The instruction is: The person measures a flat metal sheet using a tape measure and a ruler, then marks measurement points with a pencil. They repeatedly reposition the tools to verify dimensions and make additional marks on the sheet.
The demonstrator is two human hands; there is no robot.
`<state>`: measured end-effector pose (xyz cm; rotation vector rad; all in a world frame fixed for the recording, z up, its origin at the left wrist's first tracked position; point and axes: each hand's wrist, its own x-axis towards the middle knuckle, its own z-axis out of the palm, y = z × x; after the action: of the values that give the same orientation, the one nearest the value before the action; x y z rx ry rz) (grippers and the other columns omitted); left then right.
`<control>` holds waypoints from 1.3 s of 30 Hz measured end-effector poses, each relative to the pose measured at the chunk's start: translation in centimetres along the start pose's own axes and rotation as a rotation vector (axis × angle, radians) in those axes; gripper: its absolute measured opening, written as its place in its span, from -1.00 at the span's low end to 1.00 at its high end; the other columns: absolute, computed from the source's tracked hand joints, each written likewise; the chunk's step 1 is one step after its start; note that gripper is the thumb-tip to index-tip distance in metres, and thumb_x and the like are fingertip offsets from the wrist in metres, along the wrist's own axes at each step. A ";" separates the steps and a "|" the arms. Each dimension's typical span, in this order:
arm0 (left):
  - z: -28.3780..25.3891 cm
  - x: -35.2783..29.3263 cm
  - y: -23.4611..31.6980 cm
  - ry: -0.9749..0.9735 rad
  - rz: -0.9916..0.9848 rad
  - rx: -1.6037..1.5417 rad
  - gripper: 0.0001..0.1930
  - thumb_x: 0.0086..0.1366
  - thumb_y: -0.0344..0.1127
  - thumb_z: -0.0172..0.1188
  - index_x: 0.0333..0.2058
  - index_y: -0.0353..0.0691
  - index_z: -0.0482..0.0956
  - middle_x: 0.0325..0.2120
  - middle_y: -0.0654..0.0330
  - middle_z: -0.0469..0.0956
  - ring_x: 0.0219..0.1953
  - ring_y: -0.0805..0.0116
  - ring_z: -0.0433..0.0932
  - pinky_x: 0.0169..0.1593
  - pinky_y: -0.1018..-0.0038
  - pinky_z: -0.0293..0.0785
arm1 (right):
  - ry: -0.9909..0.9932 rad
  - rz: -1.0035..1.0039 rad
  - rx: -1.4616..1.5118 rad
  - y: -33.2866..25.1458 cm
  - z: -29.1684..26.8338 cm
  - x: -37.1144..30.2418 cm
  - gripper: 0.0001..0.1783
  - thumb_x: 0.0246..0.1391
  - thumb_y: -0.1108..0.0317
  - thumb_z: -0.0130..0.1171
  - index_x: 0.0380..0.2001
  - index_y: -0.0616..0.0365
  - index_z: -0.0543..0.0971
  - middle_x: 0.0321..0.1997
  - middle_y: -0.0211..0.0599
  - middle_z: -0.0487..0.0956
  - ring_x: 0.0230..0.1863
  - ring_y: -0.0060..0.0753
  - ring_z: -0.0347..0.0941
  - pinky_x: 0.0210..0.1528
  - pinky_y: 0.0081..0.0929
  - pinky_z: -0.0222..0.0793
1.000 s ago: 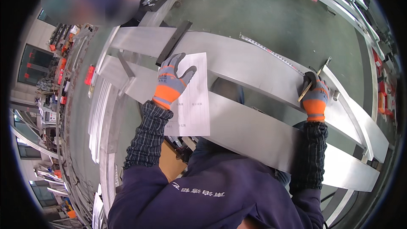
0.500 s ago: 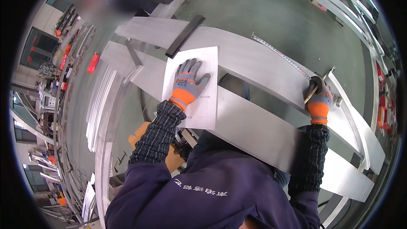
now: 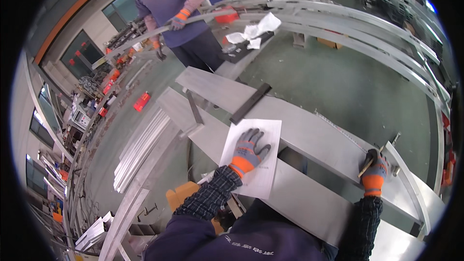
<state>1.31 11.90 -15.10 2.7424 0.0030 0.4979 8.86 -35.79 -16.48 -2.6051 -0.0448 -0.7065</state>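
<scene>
My left hand (image 3: 248, 152), in a grey and orange work glove, lies flat with fingers spread on a white paper sheet (image 3: 261, 183). The sheet rests across two wide, flat silver metal beams (image 3: 309, 195). At the right, my gloved right hand (image 3: 375, 171) is closed around a thin, pencil-like stick (image 3: 366, 168) above the farther beam. A tape measure's blade (image 3: 339, 130) runs along that beam's far edge toward this hand; whether the fingers also grip the tape is hidden. Beyond the paper, a dark bar (image 3: 251, 103) lies across the farther beam.
A curved metal strip (image 3: 407, 179) crosses the beams right of my right hand. Thin silver profiles (image 3: 140, 147) lie at the left. A co-worker (image 3: 181, 14) stands at the far left, gloved hands on a long strip. White crumpled paper (image 3: 256, 30) sits beyond the beams.
The view has tilted up and swung left, so beams and hands appear lower and farther right, and the co-worker shows more fully. My left hand stays on the paper; my right keeps the stick.
</scene>
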 end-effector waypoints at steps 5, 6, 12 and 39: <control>0.3 -0.2 0.2 -0.097 -0.060 0.056 -0.33 0.37 0.15 0.28 0.30 -0.16 0.51 0.38 -0.06 0.40 0.48 -0.16 0.25 0.56 0.03 0.11 | 0.002 0.003 0.002 -0.4 -0.4 0.0 -0.83 0.14 0.35 0.26 -0.20 -0.01 0.72 -0.22 -0.07 0.68 -0.06 0.17 0.57 0.03 0.03 0.43; 0.2 -0.1 0.5 -0.115 -0.068 0.062 -0.32 0.38 0.16 0.27 0.31 -0.16 0.51 0.39 -0.06 0.40 0.48 -0.15 0.24 0.56 0.03 0.11 | -0.014 0.017 -0.010 -0.5 -0.8 0.0 -0.83 0.15 0.35 0.26 -0.20 -0.01 0.72 -0.20 -0.06 0.68 -0.05 0.17 0.56 0.04 0.03 0.43; 0.5 0.0 0.2 -0.100 -0.055 0.056 -0.34 0.37 0.14 0.29 0.29 -0.15 0.54 0.40 -0.06 0.39 0.48 -0.16 0.24 0.55 0.01 0.12 | 0.014 -0.005 0.004 -0.1 -0.3 0.1 -0.82 0.16 0.31 0.25 -0.17 -0.03 0.72 -0.17 -0.09 0.69 -0.03 0.17 0.55 0.03 0.02 0.44; 0.2 1.0 0.9 -0.005 -0.003 -0.134 -0.39 0.38 0.05 0.31 0.25 -0.21 0.54 0.28 -0.12 0.50 0.35 -0.19 0.41 0.46 0.05 0.31 | -0.163 0.029 0.004 3.6 0.1 0.2 -0.59 -0.09 0.47 0.29 -0.10 -0.14 0.67 -0.06 -0.06 0.67 0.09 0.21 0.54 0.10 -0.03 0.47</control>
<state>2.26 11.10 -14.63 2.6124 -0.0270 0.4731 9.56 -38.97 -17.93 -2.6481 -0.0570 -0.4820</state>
